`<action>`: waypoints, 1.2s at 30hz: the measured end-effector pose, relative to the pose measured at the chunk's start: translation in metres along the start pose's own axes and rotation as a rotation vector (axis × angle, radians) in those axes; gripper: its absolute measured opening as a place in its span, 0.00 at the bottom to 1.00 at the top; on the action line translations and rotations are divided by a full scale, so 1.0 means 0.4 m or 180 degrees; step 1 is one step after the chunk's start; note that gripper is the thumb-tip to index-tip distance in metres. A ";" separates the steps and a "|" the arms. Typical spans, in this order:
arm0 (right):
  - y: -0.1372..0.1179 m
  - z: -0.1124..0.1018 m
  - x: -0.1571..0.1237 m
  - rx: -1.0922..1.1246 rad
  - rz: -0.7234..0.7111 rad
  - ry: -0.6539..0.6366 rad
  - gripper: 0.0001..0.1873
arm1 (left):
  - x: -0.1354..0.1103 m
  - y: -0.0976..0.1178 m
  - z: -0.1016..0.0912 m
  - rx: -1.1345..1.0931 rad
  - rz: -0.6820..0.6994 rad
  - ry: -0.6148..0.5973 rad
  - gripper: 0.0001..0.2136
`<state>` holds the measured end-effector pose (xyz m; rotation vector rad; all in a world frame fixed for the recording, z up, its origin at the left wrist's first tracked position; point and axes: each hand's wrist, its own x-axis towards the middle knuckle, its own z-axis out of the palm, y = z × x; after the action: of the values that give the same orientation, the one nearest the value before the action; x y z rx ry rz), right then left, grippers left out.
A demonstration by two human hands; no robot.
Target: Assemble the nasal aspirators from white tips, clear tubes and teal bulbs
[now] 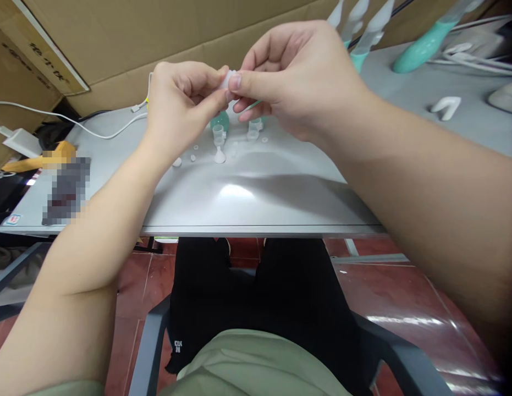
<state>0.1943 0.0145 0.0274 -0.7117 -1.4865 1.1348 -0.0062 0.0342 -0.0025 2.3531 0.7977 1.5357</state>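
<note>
At upper centre, my left fingers (214, 103) and right fingers (258, 83) pinch one small white piece (226, 80), probably to steady it above the desk (190, 206).

Left hand (185, 93) and right hand (299, 77) meet over grey table (264, 195), both pinching small white part (226, 80) by the fingertips. Below: two clear plastic pieces (254, 130), white cone (220, 157), teal bulb (221, 121) partly hidden. Upper right: teal-and-clear squeeze bottle (424, 48) leaning, more white tips (379, 19) behind right hand. White hook-shaped piece (446, 108) lies near the bottle. White cable (103, 135) at left, cardboard (127, 38) behind.
</note>
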 end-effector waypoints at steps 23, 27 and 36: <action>0.004 -0.186 0.103 -0.3085 0.0332 -0.1817 0.17 | 0.005 -0.092 -0.079 0.0392 0.0319 -0.0652 0.13; -0.099 -0.142 0.036 -0.3235 -0.0117 -0.1237 0.08 | -0.003 -0.002 -0.087 0.0522 -0.0144 -0.0519 0.10; -0.065 -0.076 0.013 -0.2039 -0.0255 -0.0869 0.17 | -0.004 0.011 -0.063 -0.0266 -0.0142 -0.0440 0.10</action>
<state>0.2259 0.0180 0.0521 -0.9390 -2.1284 0.7026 -0.0277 0.0269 0.0091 2.3350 0.7341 1.3449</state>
